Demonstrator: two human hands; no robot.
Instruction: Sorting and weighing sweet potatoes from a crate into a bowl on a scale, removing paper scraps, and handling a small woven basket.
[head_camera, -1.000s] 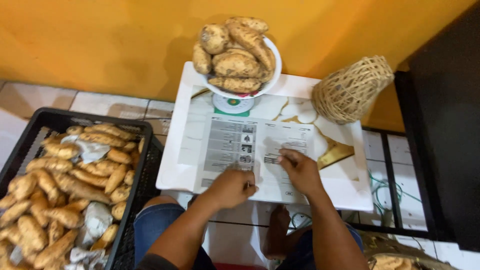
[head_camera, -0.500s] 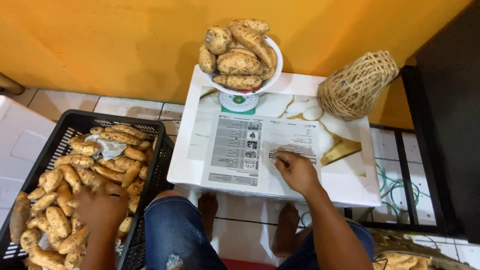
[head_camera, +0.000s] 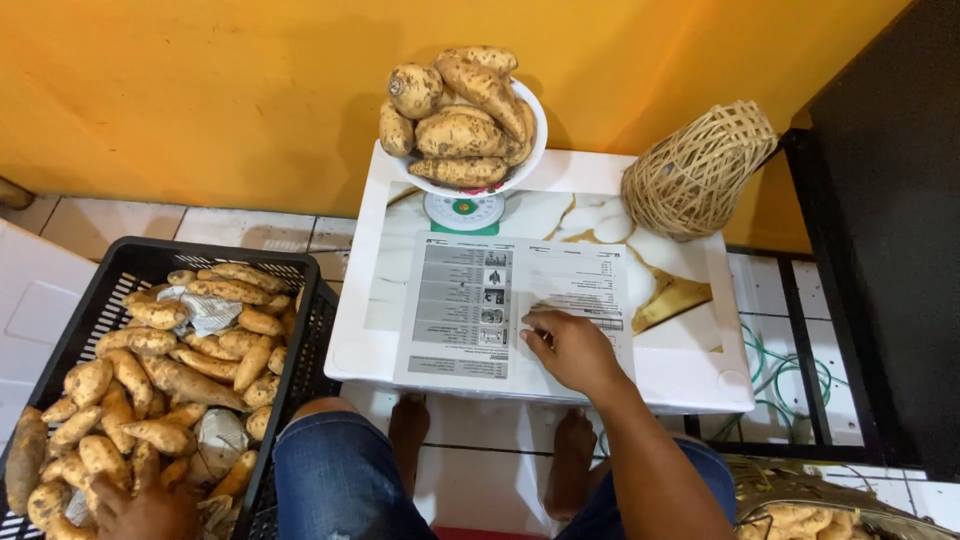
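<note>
Left hand (head_camera: 145, 510) down among sweet potatoes (head_camera: 150, 370) in black crate (head_camera: 300, 290), near left.
Grip there impossible to tell, fingers hidden; right hand (head_camera: 570, 348) flat and empty on printed sheet (head_camera: 470, 305) atop bench (head_camera: 690, 370); tubers' long axes mixed.

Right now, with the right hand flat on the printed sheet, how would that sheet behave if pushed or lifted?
The printed sheet looks thin, so it would likely flop. On the glossy white table it may slide easily. The right hand pressing its lower right part probably keeps it in place.
</note>
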